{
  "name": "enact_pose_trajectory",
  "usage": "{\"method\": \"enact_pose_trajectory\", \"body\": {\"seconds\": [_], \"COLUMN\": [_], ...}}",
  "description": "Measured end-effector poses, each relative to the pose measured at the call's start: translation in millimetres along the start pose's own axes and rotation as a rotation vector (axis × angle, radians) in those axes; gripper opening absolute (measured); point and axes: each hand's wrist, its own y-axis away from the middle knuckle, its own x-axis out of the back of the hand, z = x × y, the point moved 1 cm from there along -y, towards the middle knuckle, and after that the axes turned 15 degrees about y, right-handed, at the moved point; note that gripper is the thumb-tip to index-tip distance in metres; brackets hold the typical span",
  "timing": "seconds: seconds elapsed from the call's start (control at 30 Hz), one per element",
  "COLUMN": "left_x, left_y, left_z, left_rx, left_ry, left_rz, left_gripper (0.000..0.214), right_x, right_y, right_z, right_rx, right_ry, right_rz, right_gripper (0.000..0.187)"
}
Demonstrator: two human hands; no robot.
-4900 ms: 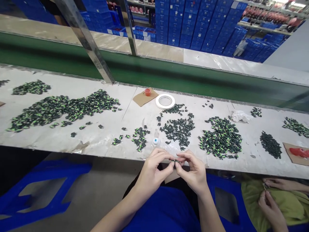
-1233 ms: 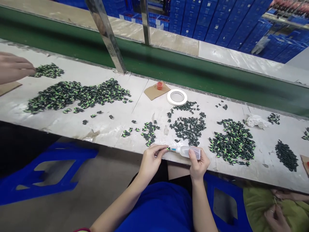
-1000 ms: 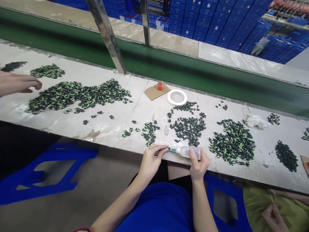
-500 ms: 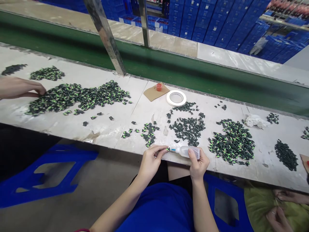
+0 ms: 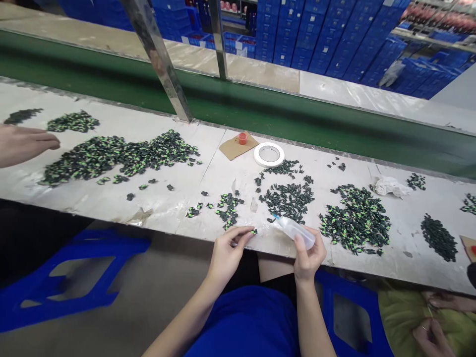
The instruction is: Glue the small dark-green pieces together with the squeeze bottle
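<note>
Between thumb and fingertips, my left hand (image 5: pixel 229 250) pinches a small black-and-green part (image 5: pixel 254 231) above the table's front edge. My right hand (image 5: pixel 309 253) is closed round a clear squeeze bottle (image 5: pixel 295 231) with a blue needle tip, which points up and left, apart from the part. Under the tip lies a heap of small plain black pieces (image 5: pixel 289 198). Left of it is a small cluster of black-and-green parts (image 5: pixel 227 208), and to the right a larger pile of similar parts (image 5: pixel 355 218).
A tape roll (image 5: pixel 269 154) and a red cup (image 5: pixel 242 138) on cardboard (image 5: pixel 232 148) sit behind. A co-worker's hand (image 5: pixel 28 145) is by a big pile (image 5: pixel 122 153) at left. Another person's hands (image 5: pixel 431 332) are at lower right. A metal post (image 5: pixel 159 59) stands beside the green belt (image 5: pixel 260 106).
The bottle's tip has moved away from the small part and now tilts upward. The co-worker's hand at left has drawn back from the pile. The view has shifted slightly.
</note>
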Motion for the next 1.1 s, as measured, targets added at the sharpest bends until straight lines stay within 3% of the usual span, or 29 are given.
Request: {"method": "enact_pose_trajectory", "body": {"seconds": [0.1,0.23,0.37,0.43,0.5,0.63,0.77,0.93,1.1], "left_x": [13.4,32.8,38.9,37.5,34.6,24.9,8.5,-14.7,-33.2], "left_y": [2.8,3.8,2.5,3.2,5.3,12.4,19.2,23.9,21.9], "left_z": [8.5,18.5,18.0,15.2,13.4,17.4,25.8,27.2,20.4], "left_rx": [-0.12,-0.295,-0.318,-0.272,-0.243,-0.281,-0.328,-0.324,-0.29], "left_ry": [-0.029,-0.102,-0.103,-0.08,-0.05,-0.005,0.023,0.065,0.012], "left_rz": [0.119,0.295,0.324,0.31,0.294,0.229,0.098,-0.082,-0.23], "left_gripper": [0.018,0.015,0.014,0.015,0.015,0.014,0.012,0.01,0.013], "right_x": [-9.9,-40.0,-59.0,-50.8,-29.4,28.7,55.9,50.9,47.2], "right_y": [3.0,8.6,10.6,9.8,8.5,7.5,11.1,12.7,11.2], "right_z": [-9.9,-21.0,-24.0,-24.4,-23.6,-12.6,5.9,18.4,5.1], "right_rx": [0.075,0.149,0.235,0.294,0.331,0.172,0.025,0.002,-0.052], "right_ry": [0.032,0.101,0.191,0.243,0.321,0.626,0.752,0.712,0.519], "right_rz": [-0.095,-0.27,-0.335,-0.294,-0.182,0.161,0.107,0.08,-0.048], "right_gripper": [0.028,0.04,0.036,0.047,0.056,0.026,0.034,0.038,0.027]}}
